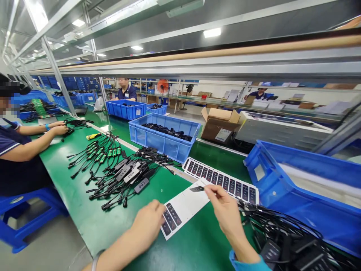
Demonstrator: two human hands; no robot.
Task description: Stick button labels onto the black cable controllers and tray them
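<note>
R hand (224, 206): thumb + finger pinched on black sticker (196, 189). Sticker pokes out L of grip, long way abt L-R, by far end of white sheet (187, 206). L hand (150, 223) farther, at sheet's near end; can't tell if pinching.

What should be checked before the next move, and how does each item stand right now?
1. Label sheet held: ok, the left hand has its left end.
2. Dark label gripped: ok, the right hand pinches one end.
3. That label fully free of the sheet: cannot tell.
4. Sheet clear of cables: ok, the nearest black cables lie beyond the right hand.
5. Case in hand to take the label: not ok, neither hand holds one; the grey cases lie piled on the table.
</note>
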